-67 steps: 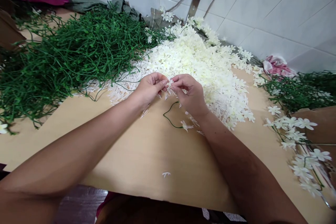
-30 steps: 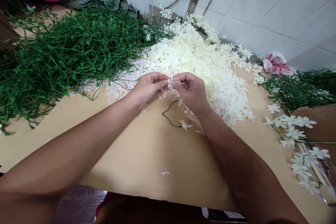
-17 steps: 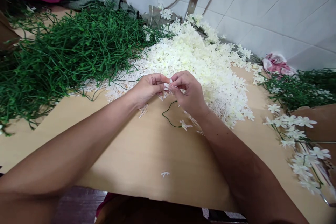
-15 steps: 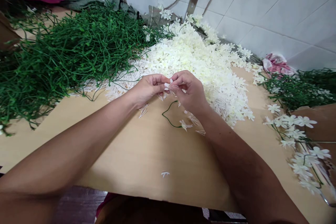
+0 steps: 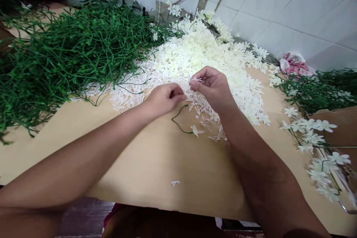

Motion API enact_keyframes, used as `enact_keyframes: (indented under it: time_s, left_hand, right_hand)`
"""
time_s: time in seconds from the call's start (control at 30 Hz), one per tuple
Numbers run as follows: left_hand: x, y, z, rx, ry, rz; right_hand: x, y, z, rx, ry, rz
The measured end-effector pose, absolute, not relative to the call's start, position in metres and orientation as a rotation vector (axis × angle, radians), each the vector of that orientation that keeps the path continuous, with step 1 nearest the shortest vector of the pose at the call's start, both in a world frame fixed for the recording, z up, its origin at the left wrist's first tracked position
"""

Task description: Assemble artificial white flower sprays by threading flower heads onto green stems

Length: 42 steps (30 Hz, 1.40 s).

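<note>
My right hand (image 5: 208, 84) is closed in a pinch on a thin white stick (image 5: 197, 79), over the front of the white flower pile (image 5: 200, 50). Lower and to the left, my left hand (image 5: 169, 98) has its fingers curled together above the scattered white sticks (image 5: 129, 91); what they hold, if anything, is hidden. The two hands are apart. Just below them on the brown board (image 5: 139, 167) lies a curved green stem (image 5: 178, 124) with a white flower (image 5: 196, 131) at its lower end.
A big heap of green stems (image 5: 83, 48) covers the left. On the right are finished-looking flower sprays (image 5: 309, 134), more greenery (image 5: 329, 89), a cardboard box (image 5: 337, 126) and a pink-white cloth (image 5: 296, 65). A tiled wall (image 5: 267, 3) stands behind. A small white scrap (image 5: 175, 183) lies near the front edge.
My hands, together before, have separated. The right one moved right and slightly up with a white stick; the left one moved slightly down. White petals seen between the fingertips are no longer visible there.
</note>
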State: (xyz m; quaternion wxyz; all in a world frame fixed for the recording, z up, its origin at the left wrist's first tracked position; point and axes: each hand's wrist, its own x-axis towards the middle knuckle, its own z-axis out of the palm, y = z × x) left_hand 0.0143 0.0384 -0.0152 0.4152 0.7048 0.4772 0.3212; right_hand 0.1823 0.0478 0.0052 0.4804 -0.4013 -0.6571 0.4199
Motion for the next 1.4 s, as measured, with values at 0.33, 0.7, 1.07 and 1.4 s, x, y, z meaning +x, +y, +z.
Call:
enact_keyframes:
  time_s: [0.33,0.7,1.07,1.4]
  left_hand:
    - [0.014,0.037,-0.017,2.397,1.401,0.511]
    - [0.015,0.045,-0.015,1.427,1.109,1.000]
    - [0.017,0.042,-0.006,1.090,0.985,1.075]
    - [0.017,0.044,-0.007,1.082,0.958,1.042]
  right_hand:
    - [0.190,0.050,-0.001,-0.965,-1.533,1.342]
    - [0.189,0.054,-0.011,-0.947,-1.453,1.395]
    - [0.187,0.054,-0.013,-0.981,-1.392,1.404]
    - [0.183,0.053,-0.011,-1.022,-1.388,1.315]
